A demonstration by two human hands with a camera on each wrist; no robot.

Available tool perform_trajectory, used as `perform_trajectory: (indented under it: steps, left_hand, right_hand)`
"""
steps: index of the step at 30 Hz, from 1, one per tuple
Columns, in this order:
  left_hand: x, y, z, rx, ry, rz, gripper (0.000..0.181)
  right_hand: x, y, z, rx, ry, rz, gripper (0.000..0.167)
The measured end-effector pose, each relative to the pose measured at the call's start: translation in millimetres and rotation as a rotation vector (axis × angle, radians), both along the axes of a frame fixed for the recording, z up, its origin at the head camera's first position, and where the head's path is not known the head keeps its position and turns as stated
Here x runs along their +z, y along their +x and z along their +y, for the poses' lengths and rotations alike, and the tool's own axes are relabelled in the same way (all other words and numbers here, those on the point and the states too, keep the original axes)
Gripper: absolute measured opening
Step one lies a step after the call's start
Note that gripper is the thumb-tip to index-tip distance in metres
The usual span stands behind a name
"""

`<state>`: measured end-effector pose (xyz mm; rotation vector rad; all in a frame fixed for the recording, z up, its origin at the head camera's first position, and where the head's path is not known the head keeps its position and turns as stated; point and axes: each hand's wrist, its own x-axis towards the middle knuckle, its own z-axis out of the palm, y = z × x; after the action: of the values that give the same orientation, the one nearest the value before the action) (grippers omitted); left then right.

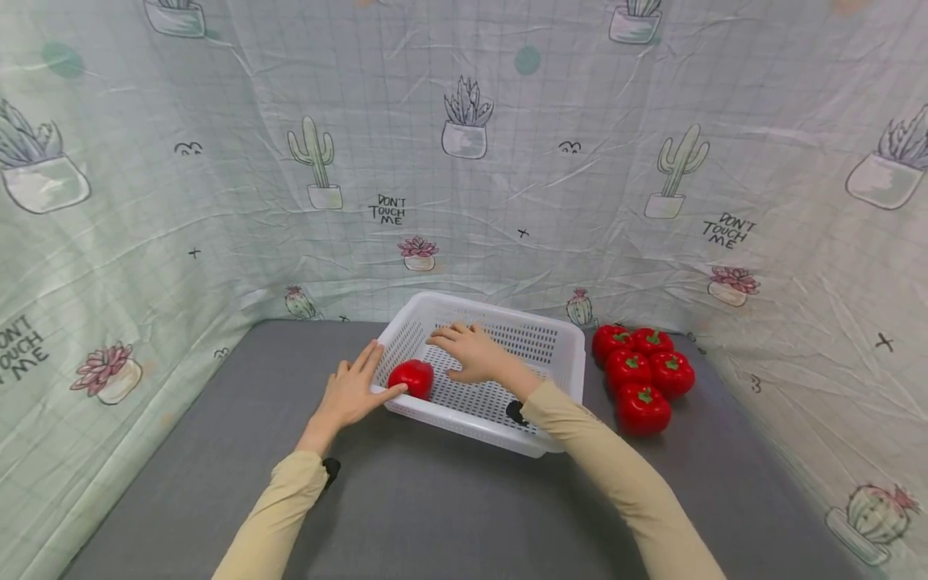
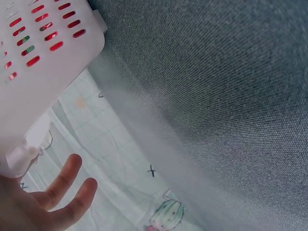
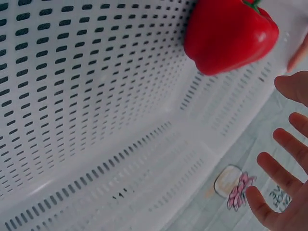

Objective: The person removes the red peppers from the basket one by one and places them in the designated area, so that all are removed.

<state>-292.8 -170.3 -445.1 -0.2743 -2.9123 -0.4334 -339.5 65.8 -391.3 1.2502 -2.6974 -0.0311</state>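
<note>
A white perforated plastic basket (image 1: 464, 420) stands on the grey table. Inside it, at the left end, lies one red bell pepper (image 1: 412, 379), also seen in the right wrist view as a glossy red pepper (image 3: 231, 36) with a green stem. My left hand (image 1: 351, 393) rests on the basket's left rim, thumb along the front edge and fingers stretched out. Over the basket hovers my right hand (image 1: 473, 353), fingers spread and holding nothing, a little to the right of the pepper. In the left wrist view, red shows through the slots of the basket wall (image 2: 53, 62).
Several red bell peppers (image 1: 641, 374) with green stems cluster on the table just right of the basket. A patterned cloth (image 1: 507, 185) with cactus drawings hangs behind and at both sides. Grey tabletop (image 1: 435, 515) extends in front of the basket.
</note>
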Motion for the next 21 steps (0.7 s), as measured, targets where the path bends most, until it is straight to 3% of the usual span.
perform_trajectory:
  steps: [10,21]
  left_hand:
    - [0.9,1.4,-0.1,-0.002,0.006,0.008,0.089]
    - [-1.2,1.3,0.2,-0.004,0.014,-0.010,0.090]
  right_hand:
    - [-17.2,2.0,-21.9,0.040,0.131,-0.024,0.075]
    - [-27.1,1.7,-36.1,0.126,0.179,0.086,0.083]
